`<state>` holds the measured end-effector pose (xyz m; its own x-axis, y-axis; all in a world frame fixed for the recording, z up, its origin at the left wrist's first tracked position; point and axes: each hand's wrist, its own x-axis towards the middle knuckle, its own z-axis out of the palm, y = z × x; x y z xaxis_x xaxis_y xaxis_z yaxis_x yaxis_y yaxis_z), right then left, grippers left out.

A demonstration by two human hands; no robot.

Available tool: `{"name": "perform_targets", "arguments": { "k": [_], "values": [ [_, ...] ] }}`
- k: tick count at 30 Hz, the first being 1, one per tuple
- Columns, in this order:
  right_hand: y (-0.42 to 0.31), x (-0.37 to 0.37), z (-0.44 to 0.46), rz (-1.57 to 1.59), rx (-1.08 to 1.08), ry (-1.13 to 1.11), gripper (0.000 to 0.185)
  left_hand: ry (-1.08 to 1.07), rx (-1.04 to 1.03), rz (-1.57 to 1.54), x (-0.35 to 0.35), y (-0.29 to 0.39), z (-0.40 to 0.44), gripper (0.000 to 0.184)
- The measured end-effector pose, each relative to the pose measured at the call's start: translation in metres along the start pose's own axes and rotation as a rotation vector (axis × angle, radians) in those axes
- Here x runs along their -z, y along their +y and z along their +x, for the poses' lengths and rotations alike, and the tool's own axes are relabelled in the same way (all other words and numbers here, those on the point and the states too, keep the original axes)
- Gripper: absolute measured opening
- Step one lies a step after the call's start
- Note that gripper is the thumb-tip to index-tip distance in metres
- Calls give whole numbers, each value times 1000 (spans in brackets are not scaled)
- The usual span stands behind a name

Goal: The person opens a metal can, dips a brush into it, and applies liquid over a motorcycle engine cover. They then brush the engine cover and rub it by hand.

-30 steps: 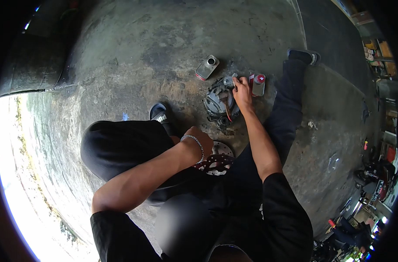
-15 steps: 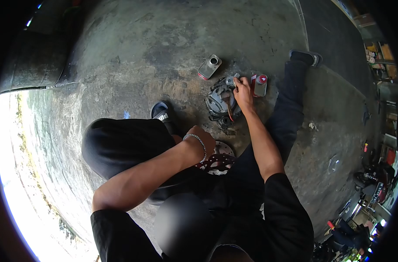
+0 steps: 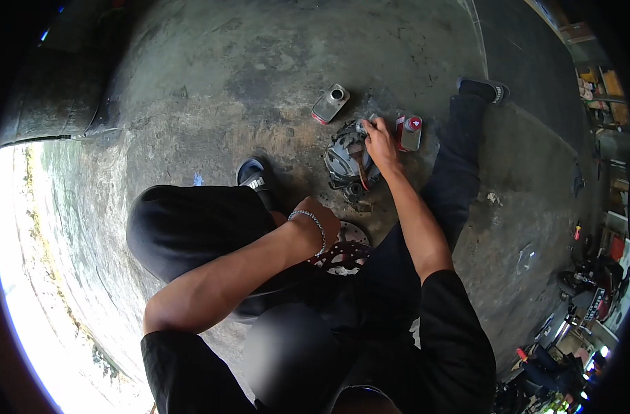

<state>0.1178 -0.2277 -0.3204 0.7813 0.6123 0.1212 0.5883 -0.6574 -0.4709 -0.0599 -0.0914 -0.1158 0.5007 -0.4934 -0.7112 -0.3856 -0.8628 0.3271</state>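
On the floor between the legs sits a grey, greasy engine part [image 3: 342, 159], with a brush [image 3: 361, 169] lying across it, its wooden handle reddish at the end. My right hand [image 3: 380, 141] is at the part's upper edge, fingers pinched by a small grey metallic piece [image 3: 365, 123]; what exactly they grip is partly hidden. My left hand [image 3: 316, 222], with a bracelet at its wrist, is curled closed near the left knee. Its fingertips are out of sight. Just beyond that hand lies a perforated brake disc [image 3: 349, 250], partly covered by the hand and leg.
An open rectangular can [image 3: 330, 105] stands above the engine part. A red-and-silver can with a red cap [image 3: 411, 131] is right of my right hand. Shelves [image 3: 608, 103] and a parked motorcycle [image 3: 591, 286] line the right side. Sandalled feet [image 3: 256, 176] rest on the stained concrete.
My right hand has shifted slightly left and up at the engine part's upper edge. My left hand stays curled in the same place. The whole view has shifted very slightly.
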Motion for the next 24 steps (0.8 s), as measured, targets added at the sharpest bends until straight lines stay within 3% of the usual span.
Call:
{"name": "perform_targets", "arguments": {
  "k": [10, 24],
  "values": [
    [7, 3, 8, 7, -12, -5, 47, -8, 52, -28, 0, 1, -3, 31],
    [-1, 18, 24, -83, 136, -227, 45, 0, 22, -19, 2, 0, -4, 32]
  ]
}}
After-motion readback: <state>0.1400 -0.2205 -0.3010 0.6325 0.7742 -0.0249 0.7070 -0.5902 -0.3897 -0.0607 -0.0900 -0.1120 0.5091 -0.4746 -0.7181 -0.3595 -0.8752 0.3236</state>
